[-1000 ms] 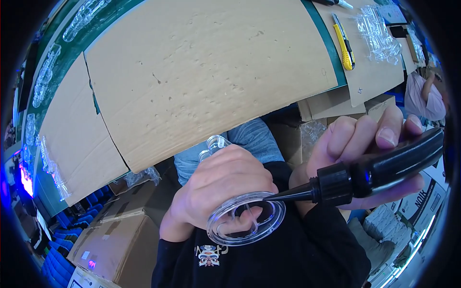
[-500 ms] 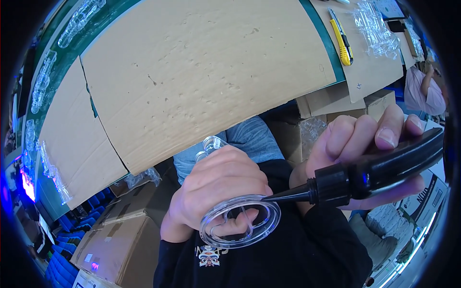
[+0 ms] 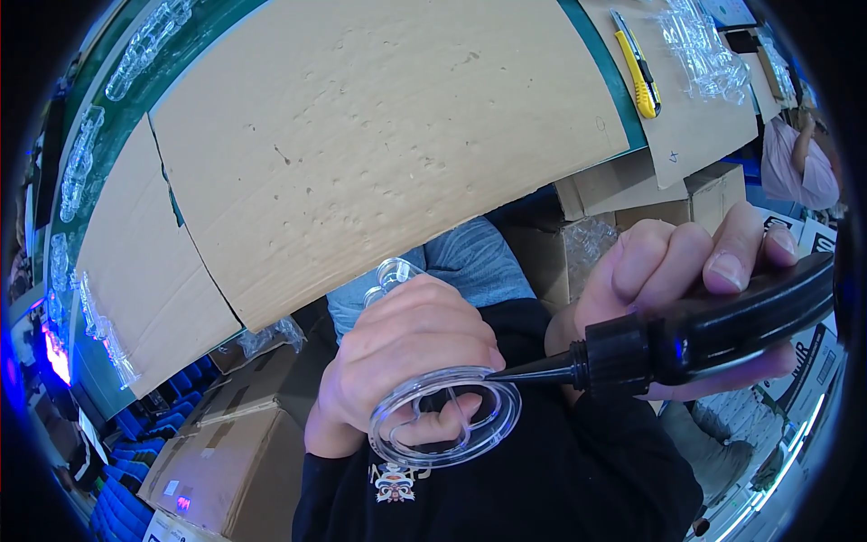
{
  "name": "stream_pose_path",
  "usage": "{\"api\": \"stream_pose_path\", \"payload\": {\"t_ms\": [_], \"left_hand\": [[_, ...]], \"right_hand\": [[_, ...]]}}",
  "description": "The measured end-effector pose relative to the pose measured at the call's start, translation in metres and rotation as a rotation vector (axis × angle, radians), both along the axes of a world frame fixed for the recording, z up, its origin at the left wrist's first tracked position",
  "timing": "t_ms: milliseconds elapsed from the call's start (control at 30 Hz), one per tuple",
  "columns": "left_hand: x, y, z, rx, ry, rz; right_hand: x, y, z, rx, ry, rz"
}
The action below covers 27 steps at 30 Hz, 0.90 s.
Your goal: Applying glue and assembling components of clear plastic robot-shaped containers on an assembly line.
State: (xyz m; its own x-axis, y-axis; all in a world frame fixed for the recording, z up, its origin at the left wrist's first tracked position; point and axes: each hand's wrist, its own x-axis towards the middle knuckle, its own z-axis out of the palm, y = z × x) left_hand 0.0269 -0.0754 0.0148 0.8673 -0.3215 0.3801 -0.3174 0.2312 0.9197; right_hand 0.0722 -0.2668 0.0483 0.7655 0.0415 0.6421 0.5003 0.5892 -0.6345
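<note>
My left hand (image 3: pixel 411 339) is wrapped round a clear, glass-like piece with a round double-edged flange (image 3: pixel 508 411) facing up toward me. The narrow far end of this piece, a small clear loop (image 3: pixel 396 269), sticks out past my knuckles. In my right hand (image 3: pixel 668 257) lies a black squeeze bottle (image 3: pixel 722 334), tilted nearly level. Its thin pointed nozzle (image 3: pixel 546 368) reaches left to the flange's upper right edge, close to my left thumb. Whether the tip touches the rim I cannot tell. No liquid can be made out.
Beyond my hands stands a cardboard-covered table (image 3: pixel 388 135). A yellow utility knife (image 3: pixel 642 77) and a heap of clear pieces (image 3: pixel 700 50) lie at the far right; more clear pieces (image 3: pixel 83 163) line the left edge. Cardboard boxes (image 3: pixel 217 452) flank me. A person (image 3: pixel 799 167) is at the far right.
The clear flange and the nozzle tip have shifted slightly left together. Both grips look the same, and the tip stays at the flange's edge.
</note>
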Motion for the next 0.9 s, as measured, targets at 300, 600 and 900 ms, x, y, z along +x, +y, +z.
{"api": "stream_pose_path", "payload": {"t_ms": [300,600,900], "left_hand": [[0.0004,-0.0016,0.0016,-0.007,0.011,0.008],[-0.0009,0.0012,0.0018,-0.012,0.027,0.019],[-0.0009,0.0036,0.0021,-0.026,0.037,0.028]], "right_hand": [[-0.0070,0.0032,0.0023,0.050,0.046,-0.131],[-0.0074,0.0023,0.0014,0.030,-0.013,-0.096],[-0.0083,0.0018,0.0031,0.000,-0.020,-0.089]]}}
